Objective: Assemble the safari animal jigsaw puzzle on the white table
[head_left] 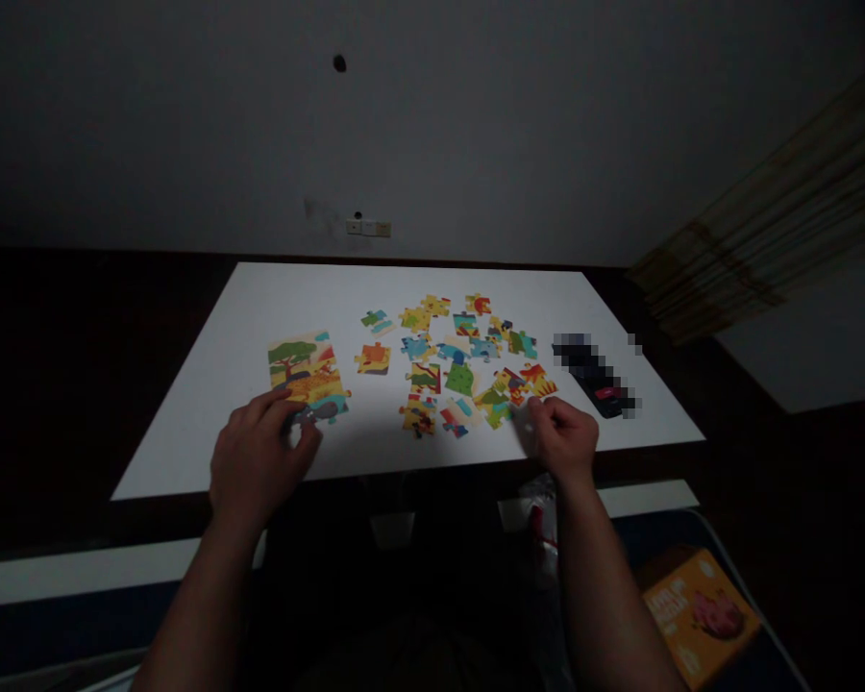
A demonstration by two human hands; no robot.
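On the left of the white table lies a joined block of jigsaw puzzle [309,363] with a green tree and yellow grassland. My left hand [256,457] is at its lower left corner, thumb and fingers closed round the edge of a grey puzzle piece [322,413]; the fingers cover part of it. My right hand [568,437] rests in a loose fist at the front right of the table, with nothing visible in it. Just beyond it are a yellow-and-red puzzle piece [539,379] and a green-and-yellow puzzle piece [493,406].
Several loose puzzle pieces [461,379] spread over the middle of the white table [209,384]. An orange-topped piece [373,358] lies between them and the block. A dark, pixelated object [592,377] is at the right. Below right sits an orange box [699,615].
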